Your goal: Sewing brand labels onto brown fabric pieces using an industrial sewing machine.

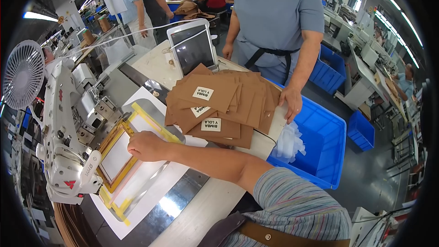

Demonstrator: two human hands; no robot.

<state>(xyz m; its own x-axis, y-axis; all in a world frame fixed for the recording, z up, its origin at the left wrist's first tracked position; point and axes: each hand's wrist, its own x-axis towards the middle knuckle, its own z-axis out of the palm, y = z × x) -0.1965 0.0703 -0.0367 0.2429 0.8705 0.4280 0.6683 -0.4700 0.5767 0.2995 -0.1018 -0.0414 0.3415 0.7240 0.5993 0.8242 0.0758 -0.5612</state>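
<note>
Reaching in from the lower right, my right hand [148, 146] is closed at the edge of a yellow-brown rectangular clamp frame [112, 179], which stands tilted under the head of a white industrial sewing machine [68, 137]. Its fingertips are turned away from view. Beneath the frame lies a white template sheet [126, 228] with a cut-out window edged in yellow tape [160, 127]. A fanned pile of brown fabric pieces [249, 103] rests just beyond my forearm, several with white printed labels [203, 93]. My left hand is not in view.
Across the pile stands a co-worker [279, 23], one hand [291, 103] at the table edge. A blue crate [327, 142] holding translucent white scraps [290, 144] sits right of the table. Behind the pile is a tablet-like screen [194, 48]. A white fan [24, 74] stands far left.
</note>
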